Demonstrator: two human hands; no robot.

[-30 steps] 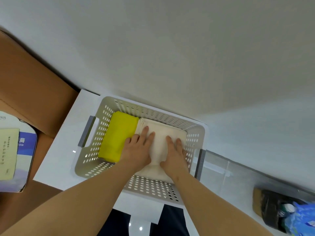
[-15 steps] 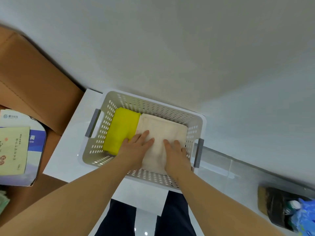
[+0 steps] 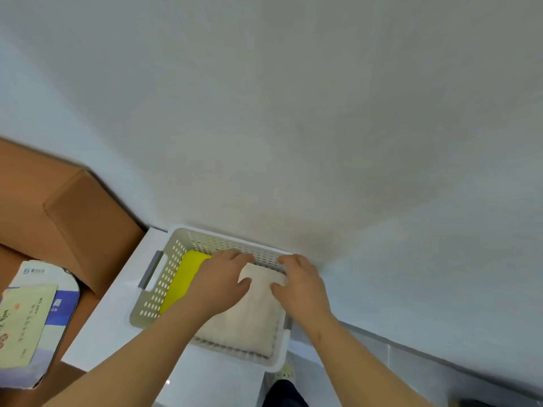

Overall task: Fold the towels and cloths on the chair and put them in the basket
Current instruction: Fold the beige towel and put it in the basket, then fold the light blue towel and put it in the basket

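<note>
One towel (image 3: 249,318), left hand (image 3: 223,284), right hand (image 3: 301,287) (gripping edge)

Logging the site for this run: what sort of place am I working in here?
Probably a plain indoor corner, perhaps a storeroom or office: a bare wall, a cardboard box beside a white table, and a plastic basket holding a folded towel.

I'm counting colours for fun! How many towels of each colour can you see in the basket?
Yellow towel: 1
Cream towel: 1
Total: 2
</note>
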